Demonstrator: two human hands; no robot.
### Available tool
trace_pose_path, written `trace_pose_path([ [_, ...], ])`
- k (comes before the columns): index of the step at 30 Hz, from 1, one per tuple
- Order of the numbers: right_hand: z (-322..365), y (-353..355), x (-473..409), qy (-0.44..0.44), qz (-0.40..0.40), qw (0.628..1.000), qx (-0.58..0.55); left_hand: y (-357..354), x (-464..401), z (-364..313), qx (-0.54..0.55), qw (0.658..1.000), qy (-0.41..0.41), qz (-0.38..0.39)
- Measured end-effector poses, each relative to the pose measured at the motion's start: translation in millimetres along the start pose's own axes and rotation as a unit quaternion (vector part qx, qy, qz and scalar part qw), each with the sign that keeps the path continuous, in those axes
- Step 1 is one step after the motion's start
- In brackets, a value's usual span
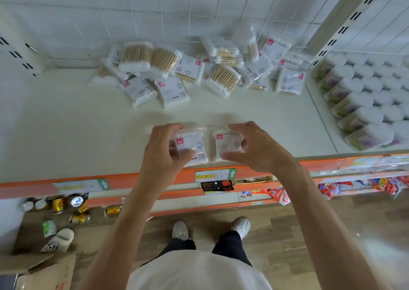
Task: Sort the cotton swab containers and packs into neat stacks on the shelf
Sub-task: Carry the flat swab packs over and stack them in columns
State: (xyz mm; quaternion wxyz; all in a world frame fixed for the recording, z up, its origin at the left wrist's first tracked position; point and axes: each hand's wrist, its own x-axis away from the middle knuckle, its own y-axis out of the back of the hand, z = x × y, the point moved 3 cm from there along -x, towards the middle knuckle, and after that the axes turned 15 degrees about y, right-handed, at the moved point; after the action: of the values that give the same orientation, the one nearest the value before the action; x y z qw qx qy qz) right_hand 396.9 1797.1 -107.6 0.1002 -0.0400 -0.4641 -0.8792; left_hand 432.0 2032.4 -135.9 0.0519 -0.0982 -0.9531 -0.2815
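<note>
Two flat cotton swab packs lie side by side near the front edge of the white shelf (66, 117). My left hand (163, 152) grips the left pack (194, 146), thumb on its label and fingers curled over its far edge. My right hand (254, 148) holds the right pack (228, 144) between curled fingers and thumb. A loose heap of swab packs (199, 70) sprawls along the back wall. Round swab containers (363, 104) stand in tight rows on the right part of the shelf.
An orange price rail (124, 179) runs along the shelf front. Lower shelves hold jars (57, 203) and red snack bags (389, 185). A cardboard box (44, 272) and a slipper (59, 241) lie on the wooden floor at the left, near my feet.
</note>
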Motion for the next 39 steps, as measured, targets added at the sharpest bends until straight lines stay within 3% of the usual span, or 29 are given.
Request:
trace_pose_path([
  [10, 12, -9, -2, 0.025, 0.005, 0.999, -0.019, 3, -5, 14, 0.041, 0.998, 0.01, 0.037],
  [23, 20, -16, 10, 0.04, -0.067, 0.997, -0.028, 6, -2, 12, 0.137, 0.982, 0.023, 0.128],
  [30, 20, -42, 27, 0.047, -0.193, 0.973, -0.115, 9, 9, 7, 0.136, 0.987, 0.001, 0.084],
  [36, 18, -21, 49, 0.117, -0.266, 0.941, -0.175, 20, 43, -16, 0.177, 0.984, 0.007, -0.003],
  [39, 3, -5, 71, 0.132, -0.249, 0.942, -0.184, 12, 77, -29, 0.198, 0.98, 0.005, -0.021],
])
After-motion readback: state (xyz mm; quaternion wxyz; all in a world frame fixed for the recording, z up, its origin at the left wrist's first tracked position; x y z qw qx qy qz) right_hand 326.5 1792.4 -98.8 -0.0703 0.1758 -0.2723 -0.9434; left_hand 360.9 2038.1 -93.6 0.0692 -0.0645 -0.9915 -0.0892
